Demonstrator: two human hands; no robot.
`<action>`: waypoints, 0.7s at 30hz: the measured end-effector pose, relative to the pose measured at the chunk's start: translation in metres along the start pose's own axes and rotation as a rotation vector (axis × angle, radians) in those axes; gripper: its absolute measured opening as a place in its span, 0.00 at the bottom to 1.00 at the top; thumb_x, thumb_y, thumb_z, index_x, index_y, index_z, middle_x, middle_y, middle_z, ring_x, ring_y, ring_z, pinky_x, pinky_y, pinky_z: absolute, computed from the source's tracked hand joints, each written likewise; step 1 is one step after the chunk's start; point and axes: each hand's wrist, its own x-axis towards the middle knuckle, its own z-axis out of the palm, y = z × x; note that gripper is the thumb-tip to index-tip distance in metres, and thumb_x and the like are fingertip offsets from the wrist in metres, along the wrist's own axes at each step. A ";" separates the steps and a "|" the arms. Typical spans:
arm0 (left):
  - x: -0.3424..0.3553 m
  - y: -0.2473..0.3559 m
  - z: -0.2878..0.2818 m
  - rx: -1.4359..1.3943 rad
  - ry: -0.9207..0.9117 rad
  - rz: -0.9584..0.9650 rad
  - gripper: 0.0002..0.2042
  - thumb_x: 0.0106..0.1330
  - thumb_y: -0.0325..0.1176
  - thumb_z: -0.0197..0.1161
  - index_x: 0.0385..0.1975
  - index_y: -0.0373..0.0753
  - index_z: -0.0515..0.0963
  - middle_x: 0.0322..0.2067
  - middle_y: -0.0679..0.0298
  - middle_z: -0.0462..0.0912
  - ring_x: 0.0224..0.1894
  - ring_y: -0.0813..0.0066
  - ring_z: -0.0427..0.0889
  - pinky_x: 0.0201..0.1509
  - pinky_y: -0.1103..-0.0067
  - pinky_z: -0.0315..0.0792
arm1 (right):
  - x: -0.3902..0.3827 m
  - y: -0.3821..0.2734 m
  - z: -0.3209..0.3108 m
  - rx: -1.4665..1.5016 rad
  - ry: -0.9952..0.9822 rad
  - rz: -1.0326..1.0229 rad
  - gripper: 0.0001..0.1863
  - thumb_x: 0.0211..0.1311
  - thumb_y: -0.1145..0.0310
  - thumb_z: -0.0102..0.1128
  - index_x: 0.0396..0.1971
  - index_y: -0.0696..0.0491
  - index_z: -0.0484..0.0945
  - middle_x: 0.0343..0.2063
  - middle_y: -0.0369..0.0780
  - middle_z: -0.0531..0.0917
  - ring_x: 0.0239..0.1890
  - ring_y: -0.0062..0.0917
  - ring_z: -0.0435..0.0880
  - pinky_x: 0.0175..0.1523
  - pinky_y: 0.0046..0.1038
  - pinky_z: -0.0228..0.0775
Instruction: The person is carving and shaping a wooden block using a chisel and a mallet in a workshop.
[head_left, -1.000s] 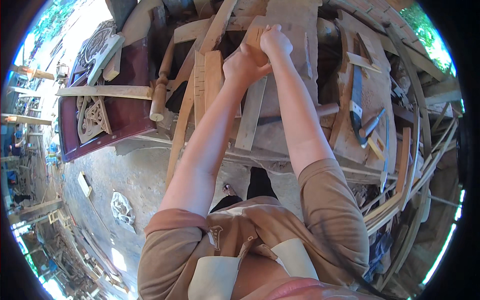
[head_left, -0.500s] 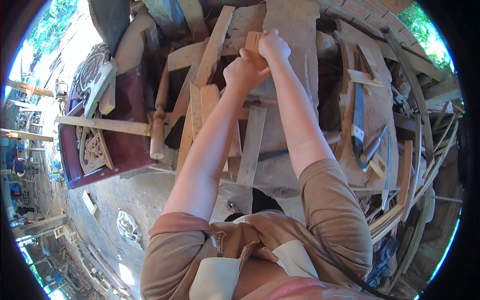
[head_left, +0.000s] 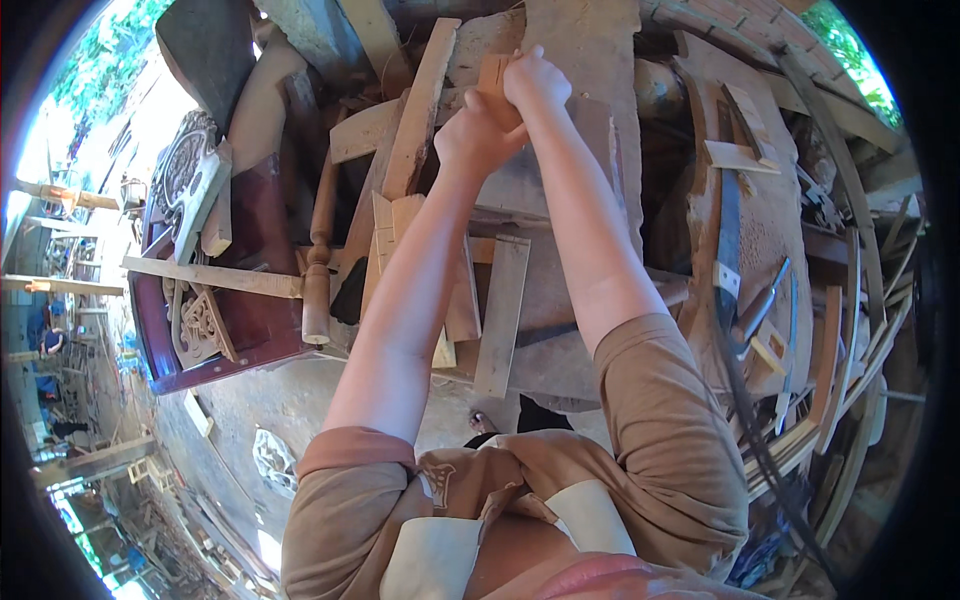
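Gripping a wooden block (head_left: 492, 72) over the far part of a cluttered table (head_left: 580, 40), the person works with both arms stretched out ahead. The left hand (head_left: 478, 135) has its grip closed around the near end of the block, thumb pointing up along it. The right hand (head_left: 538, 78) is just beyond, its grip pinching the block's right side (most of those fingers are hidden, so I cannot tell whether anything sits between them and the wood). A dark line runs along the part of the block that shows.

Left of the hands, a rough plank (head_left: 423, 105) leans at a slant. Nearer the person, a pale flat strip (head_left: 503, 315) lies between the two forearms, its near end at the table's edge. Farther left are a turned wooden leg (head_left: 317, 290), a long light stick (head_left: 215, 277) reaching to it from the left, and a dark red panel (head_left: 260, 330) with a carved piece (head_left: 185, 175) above it.

On the right, well apart from the hands, a saw (head_left: 729, 215) lies lengthwise, with a short board (head_left: 740, 157) near the far end of its visible blade. Below, one foot (head_left: 482, 421) shows on the floor, and a crumpled white bag (head_left: 273, 458) lies to the left.
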 end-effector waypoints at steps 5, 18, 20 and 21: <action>-0.057 -0.006 -0.010 -0.011 -0.048 -0.002 0.43 0.43 0.68 0.54 0.42 0.29 0.62 0.32 0.47 0.78 0.38 0.54 0.79 0.40 0.67 0.72 | -0.057 0.007 -0.005 -0.011 -0.050 0.004 0.19 0.65 0.56 0.30 0.44 0.55 0.63 0.38 0.47 0.79 0.42 0.38 0.79 0.43 0.37 0.69; -0.085 -0.008 -0.011 -0.046 -0.061 0.005 0.41 0.41 0.67 0.55 0.40 0.30 0.62 0.30 0.49 0.79 0.36 0.56 0.80 0.38 0.69 0.72 | -0.088 0.014 -0.012 -0.046 -0.064 0.021 0.20 0.65 0.56 0.29 0.45 0.55 0.62 0.41 0.47 0.78 0.44 0.39 0.78 0.45 0.38 0.68; -0.065 -0.003 -0.009 -0.044 -0.052 0.001 0.41 0.42 0.67 0.55 0.40 0.30 0.62 0.30 0.49 0.79 0.36 0.56 0.80 0.38 0.69 0.72 | -0.066 0.011 -0.010 -0.040 -0.053 0.043 0.20 0.65 0.56 0.29 0.45 0.55 0.63 0.41 0.48 0.78 0.45 0.39 0.77 0.46 0.38 0.68; -0.055 0.001 -0.006 -0.050 -0.044 -0.002 0.41 0.42 0.67 0.55 0.40 0.29 0.63 0.30 0.49 0.79 0.36 0.56 0.80 0.38 0.69 0.72 | -0.052 0.011 -0.009 -0.039 -0.052 0.035 0.20 0.65 0.56 0.29 0.45 0.55 0.63 0.41 0.48 0.78 0.45 0.39 0.77 0.46 0.38 0.68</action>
